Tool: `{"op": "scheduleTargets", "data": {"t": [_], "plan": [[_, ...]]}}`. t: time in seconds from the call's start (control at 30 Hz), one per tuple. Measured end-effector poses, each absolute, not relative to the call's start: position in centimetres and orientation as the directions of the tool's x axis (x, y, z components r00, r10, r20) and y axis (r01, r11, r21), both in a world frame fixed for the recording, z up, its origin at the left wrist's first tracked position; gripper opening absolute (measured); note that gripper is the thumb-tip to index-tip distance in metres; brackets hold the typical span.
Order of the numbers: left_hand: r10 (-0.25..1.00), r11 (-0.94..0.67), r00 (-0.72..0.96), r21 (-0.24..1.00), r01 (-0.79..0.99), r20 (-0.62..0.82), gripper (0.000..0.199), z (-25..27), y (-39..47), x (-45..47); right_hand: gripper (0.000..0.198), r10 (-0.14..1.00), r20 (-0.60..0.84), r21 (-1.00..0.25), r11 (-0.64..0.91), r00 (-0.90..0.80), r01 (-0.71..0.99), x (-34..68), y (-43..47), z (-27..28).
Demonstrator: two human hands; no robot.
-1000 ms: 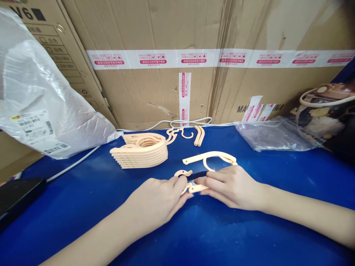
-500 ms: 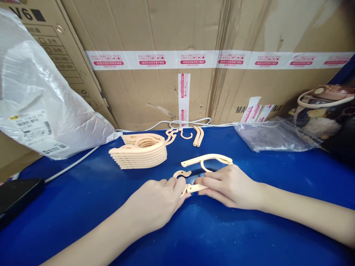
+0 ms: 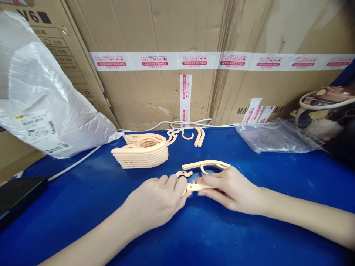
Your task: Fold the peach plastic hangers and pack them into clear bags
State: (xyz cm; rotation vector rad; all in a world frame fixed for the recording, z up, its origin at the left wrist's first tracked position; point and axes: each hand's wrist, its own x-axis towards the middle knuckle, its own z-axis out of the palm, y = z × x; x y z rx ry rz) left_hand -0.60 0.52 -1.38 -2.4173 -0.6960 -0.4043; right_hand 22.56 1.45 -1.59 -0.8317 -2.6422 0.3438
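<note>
My left hand (image 3: 159, 201) is closed around a cream plastic hanger hook (image 3: 184, 173), whose curved end sticks up past my fingers. My right hand (image 3: 231, 188) pinches a folding hanger's cream body; one arm of it, the front hanger arm (image 3: 193, 187), meets the hook at my left fingertips. The other, the rear hanger arm (image 3: 203, 164), stretches out behind my right fingers. Both hands hold these parts low over the blue table. My fingers hide the joint partly, so I cannot tell whether the pieces are locked together.
A stack of folded cream hangers (image 3: 141, 159) lies behind my left hand. Loose hooks (image 3: 172, 136) and short curved arms (image 3: 199, 136) are farther back. A white parcel bag (image 3: 55, 107), dark device (image 3: 20, 197), clear plastic bag (image 3: 269, 136), cable (image 3: 155, 126) and cardboard box (image 3: 149, 92) surround the work area.
The rear hanger arm has tipped lower, and my right hand has dipped slightly. Both hands keep their grips. The whole view has shifted a little.
</note>
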Motion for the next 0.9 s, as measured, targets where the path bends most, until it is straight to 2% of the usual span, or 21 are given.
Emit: {"op": "scheduleTargets", "data": {"t": [0.33,0.9], "plan": [[0.389,-0.727,0.756,-0.329,0.603,0.527,0.032,-1.4,0.46,-0.49,0.029,0.573,0.281,-0.289,0.815,-0.77,0.502,22.29,1.21,-1.81],[0.402,-0.744,0.752,-0.291,0.601,0.523,0.035,-1.59,0.3,-0.66,0.029,0.553,0.317,-0.264,0.832,-0.77,0.489,22.25,1.21,-1.88]]}}
